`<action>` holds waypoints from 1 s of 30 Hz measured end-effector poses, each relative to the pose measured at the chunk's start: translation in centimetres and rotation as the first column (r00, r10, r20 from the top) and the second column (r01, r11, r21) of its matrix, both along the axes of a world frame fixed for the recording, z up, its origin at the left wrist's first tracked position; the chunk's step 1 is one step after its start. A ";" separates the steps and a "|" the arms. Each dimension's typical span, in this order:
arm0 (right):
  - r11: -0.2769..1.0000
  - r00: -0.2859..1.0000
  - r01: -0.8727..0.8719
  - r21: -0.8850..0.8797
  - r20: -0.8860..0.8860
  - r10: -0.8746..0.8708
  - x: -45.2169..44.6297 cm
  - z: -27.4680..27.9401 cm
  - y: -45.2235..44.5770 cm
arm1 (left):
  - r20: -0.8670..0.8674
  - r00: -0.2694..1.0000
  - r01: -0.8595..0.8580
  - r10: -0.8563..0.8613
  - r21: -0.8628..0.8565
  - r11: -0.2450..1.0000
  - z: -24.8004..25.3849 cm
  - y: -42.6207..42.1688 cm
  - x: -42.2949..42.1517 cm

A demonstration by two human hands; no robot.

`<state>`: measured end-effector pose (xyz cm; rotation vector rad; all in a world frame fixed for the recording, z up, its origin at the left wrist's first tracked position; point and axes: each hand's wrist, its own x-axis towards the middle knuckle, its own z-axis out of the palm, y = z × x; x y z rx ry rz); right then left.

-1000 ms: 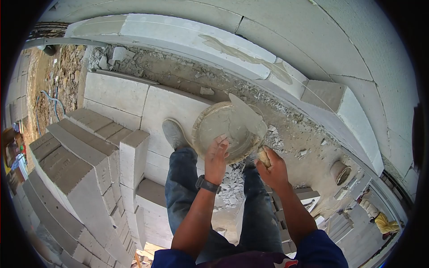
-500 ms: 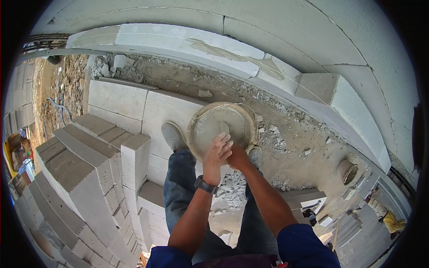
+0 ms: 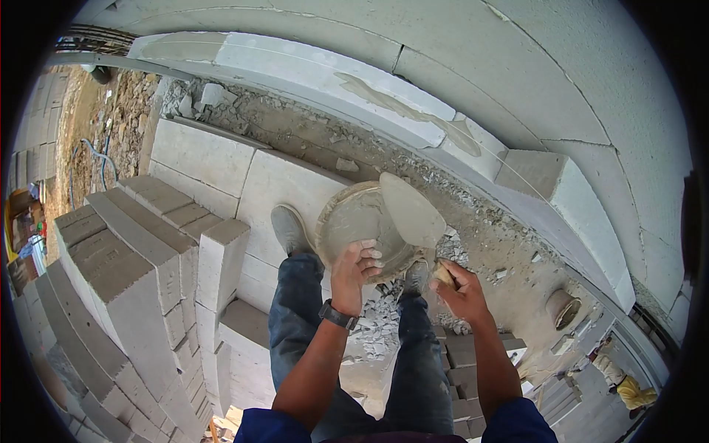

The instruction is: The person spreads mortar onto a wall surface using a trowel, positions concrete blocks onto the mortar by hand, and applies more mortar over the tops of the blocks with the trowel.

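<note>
A round bucket (image 3: 323, 229) of wet grey mortar (image 3: 353, 218) stands between the feet. My right hand (image 3: 459, 290) is closed round the wooden handle of a trowel (image 3: 413, 213), whose broad, mortar-smeared blade is over the bucket's right side. Over the bucket's near edge is my left hand (image 3: 357, 273), fingers curved and a little apart, holding nothing; its fingertips are whitish. A watch is on the left wrist.
Stacked grey blocks (image 3: 125, 277) rise at the left. Beyond the bucket runs a low block wall (image 3: 317, 74) with a mortar smear and a string line. Rubble (image 3: 378, 332) lies on the floor. A small bucket (image 3: 563, 308) and another person (image 3: 628, 387) are at the right.
Half a second ago my right hand was low at the bucket beside my left hand. It has since moved right, raising the trowel blade into view. My left hand has shifted slightly down.
</note>
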<state>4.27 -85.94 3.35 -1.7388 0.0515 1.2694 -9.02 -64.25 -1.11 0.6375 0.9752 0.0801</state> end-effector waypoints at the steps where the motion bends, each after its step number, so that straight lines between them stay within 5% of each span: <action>1: 0.998 0.992 -0.038 0.042 0.126 0.032 1.5 -1.1 0.5 | 0.001 1.000 -0.005 0.005 -0.021 1.000 0.1 0.1 -0.1; 6: 0.948 0.778 -0.317 -0.010 0.568 0.266 10.5 -1.6 11.2 | -0.113 0.990 0.085 -0.087 -0.019 0.996 -0.2 0.2 -0.5; 9: 0.897 0.436 -0.393 -0.205 0.817 0.378 13.9 -3.1 18.8 | -0.140 0.976 0.164 -0.165 -0.019 0.986 -0.2 0.5 -0.8; 10: 0.871 0.312 -0.392 -0.296 0.848 0.429 14.6 -3.7 21.2 | -0.129 0.975 0.179 -0.178 -0.006 0.984 -0.3 0.4 -0.9; 13: 0.671 0.235 -0.382 -0.635 0.636 0.735 15.8 -3.5 28.0 | -0.098 0.979 0.179 -0.177 0.012 0.984 -0.2 1.3 -0.9; 16: 0.765 0.220 -0.319 -0.560 0.741 0.634 14.5 -4.6 30.5 | -0.091 0.984 0.152 -0.150 0.023 0.988 0.5 3.1 -0.6; 19: 0.689 0.225 -0.362 -0.628 0.658 0.718 14.4 -4.7 33.3 | -0.090 0.990 0.110 -0.109 0.001 0.994 1.5 3.9 -0.1; 22: 0.795 0.206 -0.287 -0.534 0.777 0.595 12.9 -4.8 35.4 | -0.086 0.991 0.106 -0.107 -0.014 0.994 1.7 5.0 0.1; 25: 0.703 0.269 -0.378 -0.603 0.655 0.706 13.2 -4.3 37.8 | -0.087 0.990 0.111 -0.113 -0.027 0.993 1.8 4.8 0.0; 28: 0.814 0.276 -0.312 -0.490 0.774 0.571 12.7 -5.1 38.7 | -0.101 0.987 0.120 -0.121 -0.015 0.993 1.9 5.0 0.6; 30: 0.762 0.279 -0.354 -0.542 0.717 0.639 13.4 -5.4 39.2 | -0.095 0.989 0.112 -0.114 -0.030 0.993 1.9 4.8 0.5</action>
